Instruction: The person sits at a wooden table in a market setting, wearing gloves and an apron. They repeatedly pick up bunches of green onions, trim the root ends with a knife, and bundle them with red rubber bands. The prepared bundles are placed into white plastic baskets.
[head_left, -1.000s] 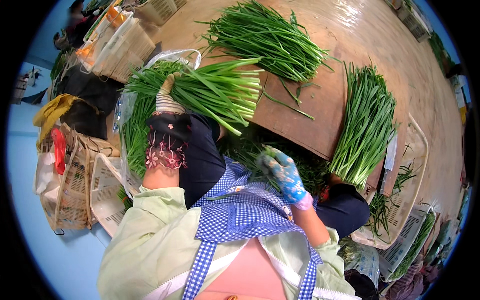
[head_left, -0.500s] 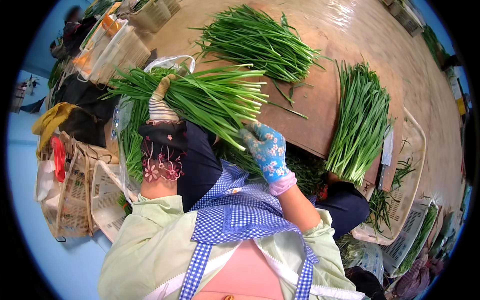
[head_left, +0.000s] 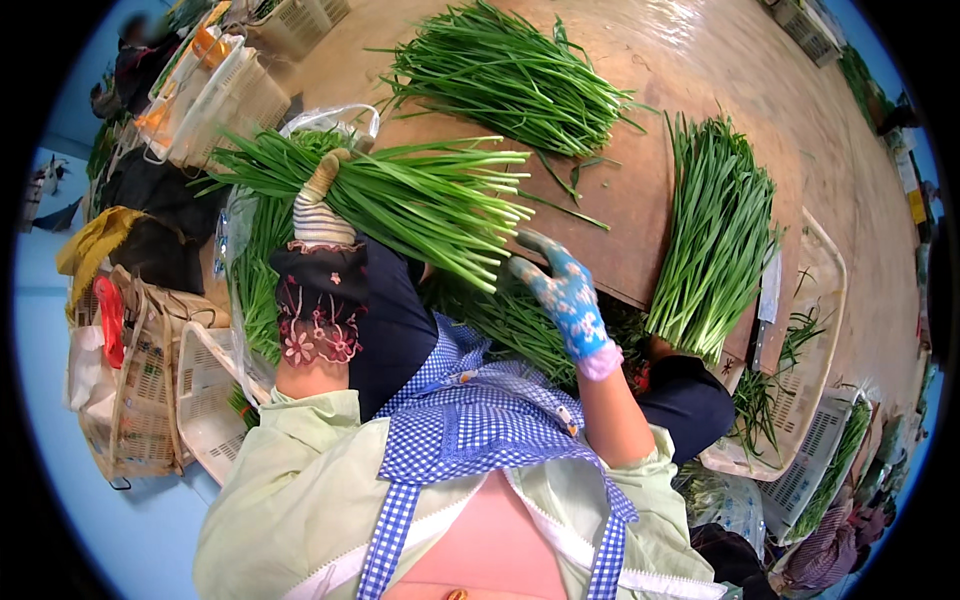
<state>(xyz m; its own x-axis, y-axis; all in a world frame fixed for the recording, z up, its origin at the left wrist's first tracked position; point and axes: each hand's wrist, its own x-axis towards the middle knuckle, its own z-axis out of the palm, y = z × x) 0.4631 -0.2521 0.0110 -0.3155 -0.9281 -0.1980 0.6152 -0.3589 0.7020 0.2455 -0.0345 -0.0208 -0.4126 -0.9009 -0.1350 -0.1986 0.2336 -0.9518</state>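
My left hand (head_left: 318, 205), in a striped glove with a dark embroidered sleeve guard, grips a thick bundle of green chives (head_left: 400, 195) that lies across my lap, white ends to the right. My right hand (head_left: 563, 297), in a blue patterned glove, is flat and spread just below the bundle's white ends, touching or nearly touching them. The brown wooden board (head_left: 620, 215) in front carries a loose pile of chives (head_left: 510, 75) at the back and a neat bundle (head_left: 715, 235) standing lengthwise on the right. More chives (head_left: 520, 325) lie under my right hand.
White plastic baskets (head_left: 215, 95) stand at the upper left, wicker and mesh baskets (head_left: 140, 390) at my left side. A shallow white tray (head_left: 815, 330) with chive scraps and a knife (head_left: 768, 300) sits right of the board. Further crates (head_left: 820, 455) are at the lower right.
My left hand lifted the bundle higher and turned it more level. My right hand rose from the chives in my lap up to the bundle's white ends.
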